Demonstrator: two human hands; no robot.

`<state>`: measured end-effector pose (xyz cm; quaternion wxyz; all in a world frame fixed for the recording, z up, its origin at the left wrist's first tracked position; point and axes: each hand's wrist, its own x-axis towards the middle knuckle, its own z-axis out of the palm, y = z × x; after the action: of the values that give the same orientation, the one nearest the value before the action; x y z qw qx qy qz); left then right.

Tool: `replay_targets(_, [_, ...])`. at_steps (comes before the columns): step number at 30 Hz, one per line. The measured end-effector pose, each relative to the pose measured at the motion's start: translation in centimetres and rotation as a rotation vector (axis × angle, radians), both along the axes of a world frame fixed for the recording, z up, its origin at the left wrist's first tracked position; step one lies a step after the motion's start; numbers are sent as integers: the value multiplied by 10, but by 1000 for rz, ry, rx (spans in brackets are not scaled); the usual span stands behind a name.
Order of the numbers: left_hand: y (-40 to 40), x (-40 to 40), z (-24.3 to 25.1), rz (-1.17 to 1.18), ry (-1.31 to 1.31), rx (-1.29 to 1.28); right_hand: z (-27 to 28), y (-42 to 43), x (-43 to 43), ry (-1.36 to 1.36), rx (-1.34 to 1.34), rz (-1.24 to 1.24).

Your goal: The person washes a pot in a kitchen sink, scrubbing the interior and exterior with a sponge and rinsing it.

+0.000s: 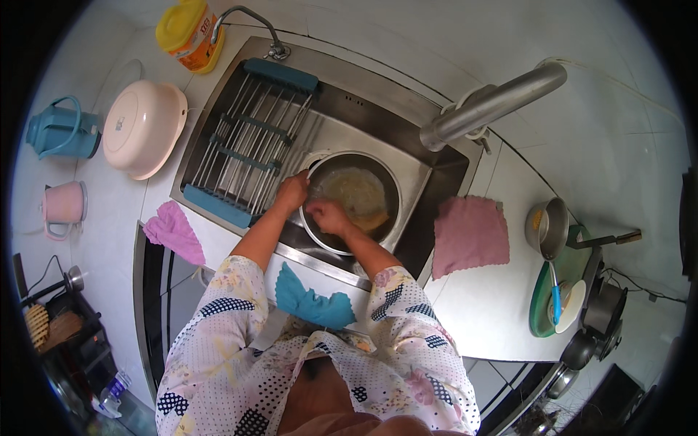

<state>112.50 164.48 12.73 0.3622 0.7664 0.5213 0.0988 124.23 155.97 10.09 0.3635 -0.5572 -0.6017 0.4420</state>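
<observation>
A round metal pan (395, 180) with a pale rim stands in the stainless steel sink (360, 128), holding cloudy, yellowish liquid. A tan patch shows in it near the right side; what it is cannot be made out. My left hand (294, 191) grips the pan's rim on the left. Inside the pan, near the left wall, my right hand (330, 215) has its fingers curled down; whether they hold something is hidden. A metal dish rack (251, 141) with teal ends lies across the sink's left part, beside my left hand.
A thick steel pipe (496, 109) juts over the sink's back right. The slim tap (251, 13) rises behind the rack. Cloths, pink (471, 234), purple (174, 231) and teal (313, 300), lie around the sink. An upturned basin (139, 128) sits left; a saucepan (547, 229) and green board (540, 310) sit right.
</observation>
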Motion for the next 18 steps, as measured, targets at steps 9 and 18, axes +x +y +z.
replay_targets(9, [-1,-1,8,88,94,-235,57,-35,52,-653,-94,282])
replay_targets(18, [-16,-2,11,147,24,-580,50,-3,50,-271,-140,-257])
